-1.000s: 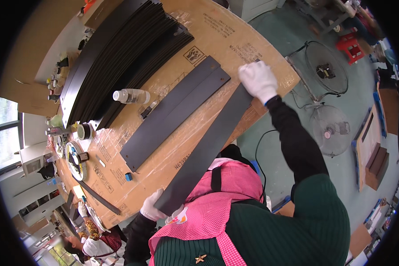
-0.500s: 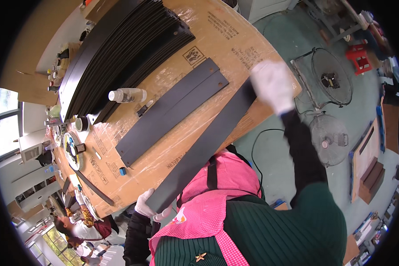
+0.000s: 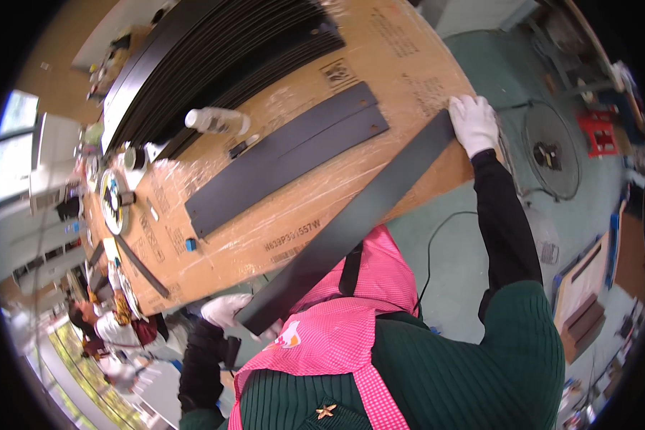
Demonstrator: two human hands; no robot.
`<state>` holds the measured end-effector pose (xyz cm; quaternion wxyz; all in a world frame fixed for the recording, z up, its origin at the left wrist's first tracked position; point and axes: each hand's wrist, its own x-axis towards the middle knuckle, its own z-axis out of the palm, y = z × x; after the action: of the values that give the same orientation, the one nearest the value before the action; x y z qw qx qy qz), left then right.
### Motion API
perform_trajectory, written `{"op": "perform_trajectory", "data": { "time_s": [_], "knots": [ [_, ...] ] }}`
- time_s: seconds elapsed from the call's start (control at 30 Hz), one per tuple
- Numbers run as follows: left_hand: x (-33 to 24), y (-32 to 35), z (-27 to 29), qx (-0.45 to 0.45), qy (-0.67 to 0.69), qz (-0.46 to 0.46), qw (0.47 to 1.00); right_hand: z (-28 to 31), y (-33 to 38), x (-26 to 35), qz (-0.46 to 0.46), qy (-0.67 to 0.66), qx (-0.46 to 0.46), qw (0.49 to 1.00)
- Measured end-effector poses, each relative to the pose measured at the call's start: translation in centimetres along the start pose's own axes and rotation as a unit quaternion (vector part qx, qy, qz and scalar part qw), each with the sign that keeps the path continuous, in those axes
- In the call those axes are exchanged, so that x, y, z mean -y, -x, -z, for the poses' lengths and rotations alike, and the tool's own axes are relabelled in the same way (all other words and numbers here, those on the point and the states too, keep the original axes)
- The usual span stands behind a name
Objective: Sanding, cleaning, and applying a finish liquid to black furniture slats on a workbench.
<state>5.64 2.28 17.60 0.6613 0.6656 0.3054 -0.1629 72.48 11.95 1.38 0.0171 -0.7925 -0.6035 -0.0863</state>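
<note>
A long flat dark grey strip (image 3: 358,213) lies slantwise over the near edge of the cardboard-covered table, its lower end close to my pink apron. My white-gloved left hand (image 3: 226,310) grips that lower end, with part of its fingers hidden beneath. At the far right end, my white-gloved right hand (image 3: 474,126) is closed around the strip's tip, fingers on top. Beyond it, side by side on the cardboard (image 3: 301,240), lie two similar grey strips (image 3: 287,155) with small holes at their ends.
A big stack of dark strips (image 3: 222,68) fills the far left. Near it are a clear bottle (image 3: 220,121), a blue cube (image 3: 190,244), a round dish (image 3: 112,202) and a narrow black strip (image 3: 142,267). Floor fans (image 3: 550,154) stand right; another person (image 3: 118,322) is at left.
My right hand, blurred before, now rests still at the strip's far end. The view has shifted, and the left hand stays at the lower end.
</note>
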Motion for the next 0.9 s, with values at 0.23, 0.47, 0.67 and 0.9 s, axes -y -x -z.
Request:
{"op": "perform_trajectory", "data": {
  "time_s": [0.23,0.47,0.67,0.9],
  "knots": [
    [-3.5,-3.2,3.8,0.023,0.132,0.267,0.954,-1.7,1.4,-3.3,0.068,-0.034,0.002,0.997],
    [9.8,2.5,2.1,-0.207,0.254,0.273,0.905,-0.6,4.1,6.6,-0.026,-0.066,0.017,0.997],
    [19.0,8.8,-1.0,-0.513,0.243,0.216,0.795,-1.0,9.3,13.7,0.223,-0.024,-0.056,0.973],
    [21.7,9.3,-1.0,-0.58,0.094,0.384,0.712,1.9,13.2,20.1,0.222,0.159,-0.12,0.954]
  ]
}}
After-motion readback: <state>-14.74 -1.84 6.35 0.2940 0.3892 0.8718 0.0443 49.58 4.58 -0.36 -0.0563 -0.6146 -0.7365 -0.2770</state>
